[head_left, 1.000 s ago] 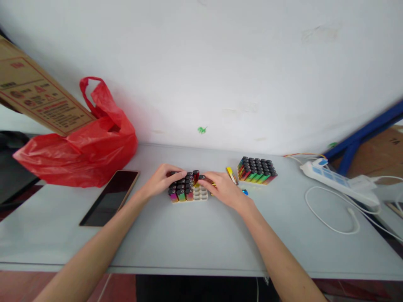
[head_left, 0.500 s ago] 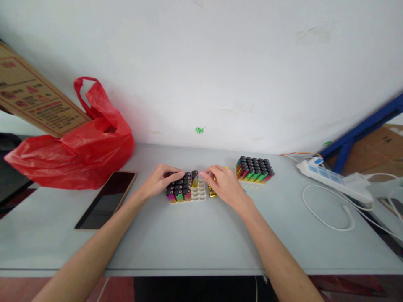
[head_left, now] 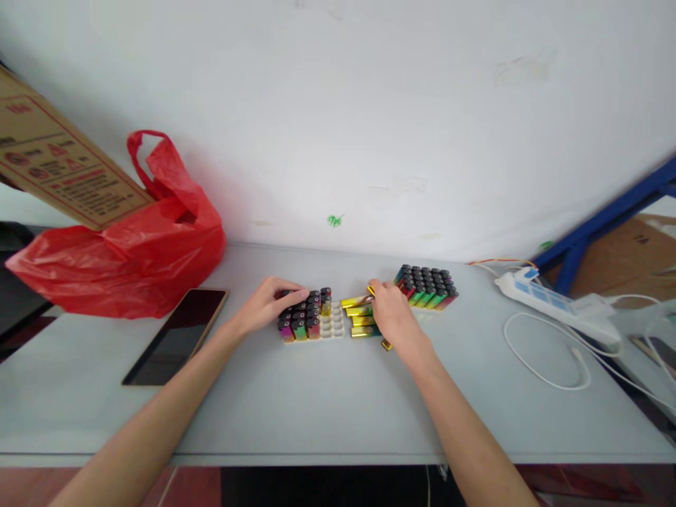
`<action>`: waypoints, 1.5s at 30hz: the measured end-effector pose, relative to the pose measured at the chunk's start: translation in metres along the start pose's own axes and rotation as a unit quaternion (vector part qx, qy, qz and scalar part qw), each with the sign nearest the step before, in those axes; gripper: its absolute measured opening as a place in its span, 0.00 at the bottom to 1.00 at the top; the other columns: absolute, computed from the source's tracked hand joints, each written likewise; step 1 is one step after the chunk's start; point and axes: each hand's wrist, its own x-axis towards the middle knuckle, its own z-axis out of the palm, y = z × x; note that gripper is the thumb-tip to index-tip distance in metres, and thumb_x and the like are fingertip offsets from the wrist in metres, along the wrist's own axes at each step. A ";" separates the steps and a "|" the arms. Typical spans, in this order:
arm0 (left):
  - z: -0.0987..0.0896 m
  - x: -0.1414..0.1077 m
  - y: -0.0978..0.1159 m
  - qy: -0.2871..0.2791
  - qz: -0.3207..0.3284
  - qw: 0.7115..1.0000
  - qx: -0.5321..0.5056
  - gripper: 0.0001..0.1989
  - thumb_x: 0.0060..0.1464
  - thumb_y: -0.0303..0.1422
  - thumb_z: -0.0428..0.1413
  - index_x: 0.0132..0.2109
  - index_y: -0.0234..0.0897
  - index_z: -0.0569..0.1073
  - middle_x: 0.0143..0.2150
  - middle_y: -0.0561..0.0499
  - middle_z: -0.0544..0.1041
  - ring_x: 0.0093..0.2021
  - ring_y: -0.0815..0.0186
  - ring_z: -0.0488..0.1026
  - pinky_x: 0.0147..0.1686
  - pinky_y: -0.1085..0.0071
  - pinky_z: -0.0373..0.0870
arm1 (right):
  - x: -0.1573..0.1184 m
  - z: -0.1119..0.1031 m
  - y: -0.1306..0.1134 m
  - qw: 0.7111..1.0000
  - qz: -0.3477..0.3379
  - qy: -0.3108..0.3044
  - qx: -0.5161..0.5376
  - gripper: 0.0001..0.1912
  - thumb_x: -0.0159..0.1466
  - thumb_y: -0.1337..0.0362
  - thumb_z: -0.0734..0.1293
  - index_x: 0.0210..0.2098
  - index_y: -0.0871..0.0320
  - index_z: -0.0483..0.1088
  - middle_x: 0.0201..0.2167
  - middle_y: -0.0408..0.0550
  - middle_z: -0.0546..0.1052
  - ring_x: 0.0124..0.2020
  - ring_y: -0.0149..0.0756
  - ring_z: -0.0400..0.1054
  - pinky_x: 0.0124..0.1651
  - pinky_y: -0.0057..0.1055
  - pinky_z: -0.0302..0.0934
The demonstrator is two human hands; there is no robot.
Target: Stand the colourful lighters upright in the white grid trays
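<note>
My left hand (head_left: pixel 268 304) is closed around the back left of a white tray (head_left: pixel 332 331), its thumb lying over the black tops of upright lighters (head_left: pixel 299 328). The tray's right part shows bare round holes, with one yellowish lighter (head_left: pixel 326 308) standing beside them. Right of the tray, several shiny gold lighters (head_left: pixel 362 321) lie flat on the table. Over them, my right hand (head_left: pixel 391 310) is closed, with a gold lighter (head_left: pixel 371 289) at its fingertips. The hand hides part of the pile.
A block of upright multicoloured lighters (head_left: pixel 427 287) stands behind my right hand. To the left are a dark tablet (head_left: pixel 177 336), a red plastic bag (head_left: pixel 158 260) and a cardboard box (head_left: pixel 63 155). A white power strip (head_left: pixel 549 301) and white cable (head_left: pixel 528 380) lie to the right.
My right hand has moved right, away from the tray's edge, onto the gold lighters, uncovering several of them. My left hand stays on the tray.
</note>
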 end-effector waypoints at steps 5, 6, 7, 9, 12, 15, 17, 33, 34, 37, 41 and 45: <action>-0.001 0.000 0.001 0.001 0.006 1.000 0.007 0.28 0.62 0.53 0.55 0.33 0.31 0.83 0.24 0.52 0.72 0.27 0.67 0.65 0.24 0.75 0.58 | 0.003 0.003 0.006 1.000 -0.011 0.012 0.014 0.26 0.65 0.80 0.59 0.61 0.65 0.69 0.43 0.61 0.78 0.46 0.50 0.71 0.52 0.39 0.63; -0.001 0.000 0.001 0.003 0.007 1.000 0.008 0.28 0.62 0.53 0.55 0.33 0.31 0.83 0.24 0.52 0.72 0.27 0.67 0.65 0.24 0.75 0.59 | 0.002 0.002 0.006 1.000 -0.012 0.018 0.016 0.27 0.65 0.80 0.59 0.63 0.65 0.68 0.42 0.61 0.78 0.47 0.51 0.71 0.52 0.40 0.63; -0.001 0.000 0.002 0.006 0.007 1.000 0.008 0.28 0.62 0.53 0.55 0.33 0.31 0.83 0.25 0.52 0.73 0.28 0.67 0.65 0.24 0.75 0.59 | 0.001 0.001 0.005 0.999 -0.015 0.032 0.020 0.28 0.65 0.80 0.59 0.64 0.65 0.67 0.43 0.61 0.77 0.47 0.51 0.70 0.53 0.41 0.63; -0.001 0.000 0.001 0.006 0.004 1.000 0.006 0.28 0.62 0.53 0.55 0.35 0.31 0.84 0.26 0.51 0.74 0.28 0.66 0.66 0.24 0.74 0.60 | 0.000 -0.005 0.002 0.996 -0.021 0.077 0.036 0.29 0.66 0.79 0.58 0.65 0.64 0.66 0.46 0.61 0.76 0.49 0.52 0.69 0.55 0.43 0.63; -0.001 0.000 0.000 0.001 0.004 1.000 0.003 0.28 0.62 0.53 0.55 0.35 0.31 0.84 0.26 0.51 0.75 0.28 0.66 0.66 0.24 0.74 0.60 | -0.001 -0.016 -0.002 0.982 -0.039 0.154 0.105 0.26 0.68 0.74 0.60 0.64 0.63 0.67 0.50 0.61 0.72 0.48 0.49 0.70 0.57 0.46 0.65; 0.000 0.000 -0.001 0.004 0.008 1.000 0.007 0.27 0.63 0.52 0.55 0.35 0.31 0.84 0.25 0.51 0.74 0.28 0.66 0.66 0.24 0.75 0.60 | 0.001 -0.022 -0.006 0.953 -0.048 0.187 0.235 0.15 0.70 0.66 0.64 0.54 0.60 0.75 0.48 0.58 0.71 0.39 0.42 0.72 0.54 0.46 0.70; 0.000 0.000 -0.001 0.006 0.011 1.000 0.010 0.27 0.63 0.52 0.55 0.35 0.31 0.84 0.25 0.51 0.74 0.28 0.66 0.67 0.24 0.74 0.60 | 0.003 -0.021 -0.008 0.914 -0.040 0.179 0.363 0.11 0.69 0.60 0.68 0.46 0.58 0.78 0.47 0.55 0.73 0.36 0.38 0.73 0.48 0.43 0.73; -0.001 0.000 0.003 0.004 0.010 1.000 0.017 0.27 0.64 0.52 0.54 0.34 0.31 0.83 0.25 0.52 0.73 0.28 0.65 0.66 0.26 0.74 0.60 | -0.001 -0.005 -0.043 0.664 0.044 -0.117 0.737 0.21 0.58 0.55 0.76 0.48 0.55 0.74 0.30 0.39 0.74 0.31 0.30 0.72 0.39 0.30 0.70; -0.001 0.000 0.003 0.004 0.010 1.000 0.016 0.27 0.64 0.52 0.54 0.34 0.31 0.83 0.25 0.52 0.73 0.28 0.65 0.66 0.26 0.73 0.60 | -0.002 -0.002 -0.044 0.676 0.035 -0.124 0.726 0.20 0.59 0.52 0.74 0.46 0.55 0.73 0.28 0.38 0.72 0.28 0.28 0.68 0.34 0.27 0.67; -0.001 0.000 0.002 0.004 0.011 1.000 0.016 0.27 0.64 0.52 0.54 0.33 0.31 0.82 0.25 0.51 0.74 0.29 0.65 0.67 0.27 0.73 0.61 | -0.004 0.004 -0.048 0.712 0.019 -0.128 0.690 0.20 0.64 0.44 0.69 0.42 0.52 0.66 0.27 0.35 0.70 0.20 0.25 0.55 0.23 0.25 0.52; 0.000 0.000 0.002 0.006 0.005 1.000 0.018 0.26 0.63 0.51 0.55 0.34 0.31 0.83 0.27 0.50 0.76 0.29 0.64 0.69 0.29 0.72 0.63 | -0.009 0.005 -0.050 0.836 -0.051 -0.032 0.546 0.18 0.70 0.44 0.63 0.40 0.53 0.65 0.21 0.33 0.62 0.21 0.28 0.52 0.25 0.27 0.47; -0.001 0.000 0.003 0.003 0.003 1.000 0.020 0.27 0.63 0.52 0.54 0.34 0.31 0.83 0.27 0.50 0.77 0.30 0.63 0.70 0.29 0.72 0.63 | -0.012 0.003 -0.052 0.874 -0.065 0.050 0.479 0.21 0.71 0.45 0.63 0.32 0.54 0.63 0.20 0.34 0.55 0.23 0.29 0.52 0.28 0.28 0.46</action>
